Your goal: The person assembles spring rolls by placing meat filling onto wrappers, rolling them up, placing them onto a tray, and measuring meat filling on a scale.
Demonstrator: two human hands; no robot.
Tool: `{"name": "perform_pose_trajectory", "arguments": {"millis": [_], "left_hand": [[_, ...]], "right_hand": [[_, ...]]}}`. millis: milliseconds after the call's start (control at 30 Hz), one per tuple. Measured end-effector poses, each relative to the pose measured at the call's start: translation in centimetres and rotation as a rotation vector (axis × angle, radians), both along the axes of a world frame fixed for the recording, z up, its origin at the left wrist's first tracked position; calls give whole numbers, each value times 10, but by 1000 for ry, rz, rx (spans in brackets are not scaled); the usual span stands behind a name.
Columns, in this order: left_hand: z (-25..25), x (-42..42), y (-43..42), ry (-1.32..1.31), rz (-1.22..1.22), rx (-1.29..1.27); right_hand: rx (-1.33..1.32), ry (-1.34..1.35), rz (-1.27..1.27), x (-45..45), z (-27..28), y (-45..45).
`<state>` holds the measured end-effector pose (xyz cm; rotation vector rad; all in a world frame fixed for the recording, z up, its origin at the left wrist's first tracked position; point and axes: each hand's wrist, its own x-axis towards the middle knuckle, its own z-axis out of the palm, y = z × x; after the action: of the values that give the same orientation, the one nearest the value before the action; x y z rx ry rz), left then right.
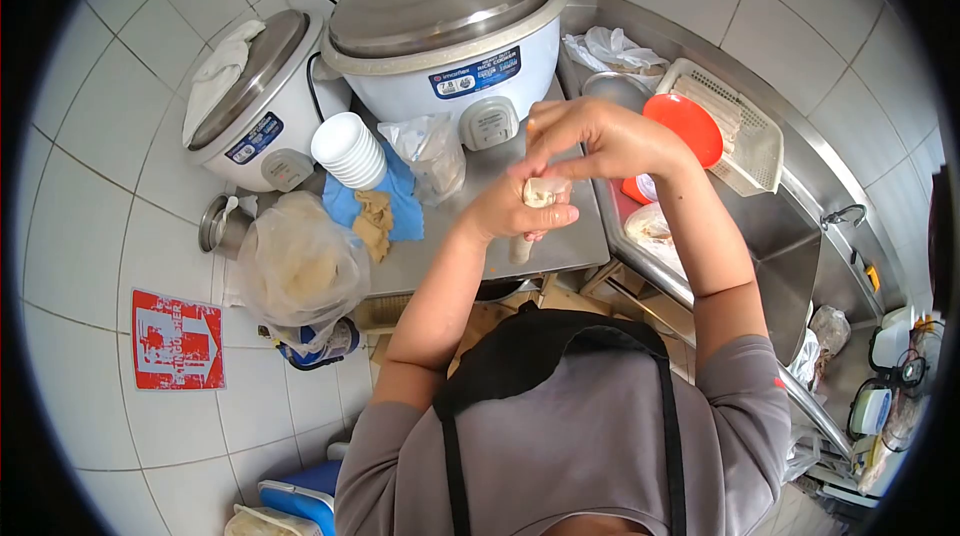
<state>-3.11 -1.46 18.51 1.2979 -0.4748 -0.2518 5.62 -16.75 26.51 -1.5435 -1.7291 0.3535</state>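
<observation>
My left hand (pixel 508 208) is wrapped round a pale, wrapped roll-like item (pixel 541 193), whose lower end sticks out beneath the fist. Above it, my right hand (pixel 585 139) is bent over with its fingertips close to the top of the item; whether they pinch anything is too small to tell. Both hands are over the metal counter (pixel 560 253). Left of them stand a crumpled clear plastic bag (pixel 430 158) and a stack of white cups (pixel 349 151) on a blue cloth (pixel 402 198).
Two rice cookers (pixel 450 46) (pixel 255 106) stand at the back. A clear bag with pale contents (pixel 303 264) is at the counter's left edge. On the right, a red plate (pixel 684 130) and a cream basket (pixel 765 148) lie by the metal sink (pixel 780 251).
</observation>
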Motion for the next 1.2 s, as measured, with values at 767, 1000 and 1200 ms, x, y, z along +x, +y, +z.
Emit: {"name": "perform_pose_trajectory", "arguments": {"millis": [767,1000,1200], "left_hand": [[14,-8,18,-201,349,155],[0,-4,34,-61,482,230],[1,1,38,-130,800,107]], "right_hand": [[-137,-362,-44,-16,27,43],[-121,-767,-319,-36,13,71],[97,-484,-555,-36,-14,71]]}}
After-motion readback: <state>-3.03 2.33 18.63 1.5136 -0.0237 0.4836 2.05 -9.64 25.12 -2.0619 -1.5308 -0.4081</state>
